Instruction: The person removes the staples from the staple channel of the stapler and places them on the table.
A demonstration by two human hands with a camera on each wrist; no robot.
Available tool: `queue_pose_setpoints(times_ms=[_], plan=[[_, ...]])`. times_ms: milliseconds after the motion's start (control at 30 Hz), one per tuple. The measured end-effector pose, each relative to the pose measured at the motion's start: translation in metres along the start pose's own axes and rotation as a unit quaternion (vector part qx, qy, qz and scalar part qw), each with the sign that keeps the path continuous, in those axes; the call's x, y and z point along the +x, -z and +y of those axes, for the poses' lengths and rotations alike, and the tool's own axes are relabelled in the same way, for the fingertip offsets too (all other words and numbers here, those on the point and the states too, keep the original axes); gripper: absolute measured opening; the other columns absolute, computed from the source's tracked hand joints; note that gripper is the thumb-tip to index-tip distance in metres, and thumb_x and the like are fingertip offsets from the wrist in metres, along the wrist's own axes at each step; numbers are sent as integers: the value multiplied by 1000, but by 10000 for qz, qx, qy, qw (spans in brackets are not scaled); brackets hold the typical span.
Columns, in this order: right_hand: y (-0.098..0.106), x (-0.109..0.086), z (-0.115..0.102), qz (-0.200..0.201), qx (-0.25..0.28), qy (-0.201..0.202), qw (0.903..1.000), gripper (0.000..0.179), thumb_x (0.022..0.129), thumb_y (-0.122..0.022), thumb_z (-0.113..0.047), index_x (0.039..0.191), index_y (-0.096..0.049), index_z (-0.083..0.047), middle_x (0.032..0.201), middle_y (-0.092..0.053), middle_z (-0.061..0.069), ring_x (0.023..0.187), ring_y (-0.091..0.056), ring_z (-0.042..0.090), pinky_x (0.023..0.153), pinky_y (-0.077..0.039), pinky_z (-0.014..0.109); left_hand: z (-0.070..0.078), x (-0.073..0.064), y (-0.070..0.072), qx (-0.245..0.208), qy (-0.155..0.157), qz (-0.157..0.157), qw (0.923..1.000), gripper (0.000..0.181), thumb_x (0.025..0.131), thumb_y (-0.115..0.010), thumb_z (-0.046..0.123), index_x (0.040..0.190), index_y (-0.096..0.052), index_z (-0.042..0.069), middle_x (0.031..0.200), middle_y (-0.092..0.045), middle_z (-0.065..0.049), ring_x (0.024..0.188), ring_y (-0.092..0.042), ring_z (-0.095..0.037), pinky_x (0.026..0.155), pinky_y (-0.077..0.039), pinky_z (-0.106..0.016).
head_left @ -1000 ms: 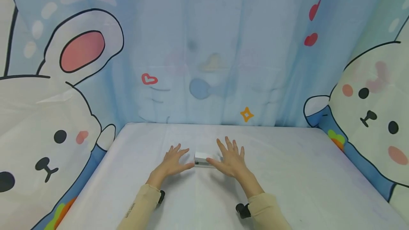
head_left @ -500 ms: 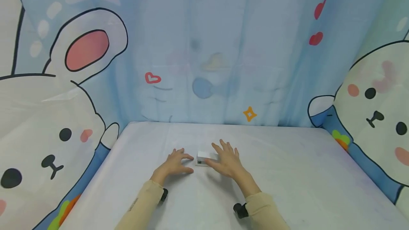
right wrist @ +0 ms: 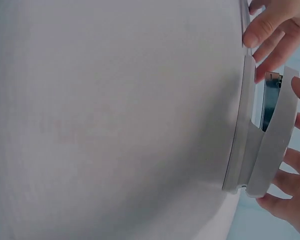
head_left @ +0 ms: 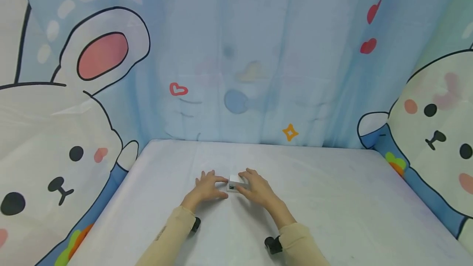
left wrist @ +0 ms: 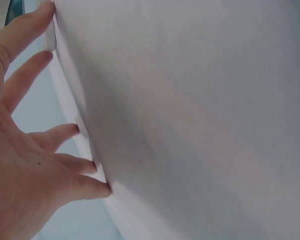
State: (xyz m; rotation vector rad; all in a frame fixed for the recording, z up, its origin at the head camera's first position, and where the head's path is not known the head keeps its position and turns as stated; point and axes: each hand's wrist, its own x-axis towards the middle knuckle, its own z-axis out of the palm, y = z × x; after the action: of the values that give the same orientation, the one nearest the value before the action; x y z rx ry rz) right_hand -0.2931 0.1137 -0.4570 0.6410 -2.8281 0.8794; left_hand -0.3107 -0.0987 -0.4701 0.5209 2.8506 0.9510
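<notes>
Printed blue curtain (head_left: 314, 65); white-covered table (head_left: 340, 196); right hand (head_left: 257, 189), newly narrowed from its spread, thumb and fingers about the white stapler (right wrist: 264, 155), firmness untold, a hold apparently forming; left hand (head_left: 207, 188), digits parted, gripping nothing, at its end; stapler on table, between hands; metal channel (right wrist: 270, 102) within, contents indiscernible

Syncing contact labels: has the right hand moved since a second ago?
Yes. In the head view, the right hand has shifted left against the printed orange star, toward the white stapler.
</notes>
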Motion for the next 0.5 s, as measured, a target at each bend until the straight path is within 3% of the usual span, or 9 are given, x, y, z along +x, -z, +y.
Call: queue_pose_setpoints(times_ms=[233, 500], plan=[[-4, 7, -2, 33, -43, 157, 9999, 43, 91, -72, -19, 130, -61, -4, 140, -47, 32, 121, -52, 51, 96, -41, 66, 5, 4, -1, 7, 209, 47, 9998, 49, 82, -81, 32, 125, -69, 12, 151, -28, -35, 136, -7, -67, 100, -8, -82], [-10, 13, -5, 137, -52, 455, 9989, 36, 89, -73, -13, 123, -65, -3, 136, -51, 31, 118, -55, 49, 94, -42, 66, 8, 6, -3, -171, 318, 202, 9991, 37, 79, -83, 29, 112, -74, 14, 151, -30, -35, 137, -7, -67, 101, -6, -82]])
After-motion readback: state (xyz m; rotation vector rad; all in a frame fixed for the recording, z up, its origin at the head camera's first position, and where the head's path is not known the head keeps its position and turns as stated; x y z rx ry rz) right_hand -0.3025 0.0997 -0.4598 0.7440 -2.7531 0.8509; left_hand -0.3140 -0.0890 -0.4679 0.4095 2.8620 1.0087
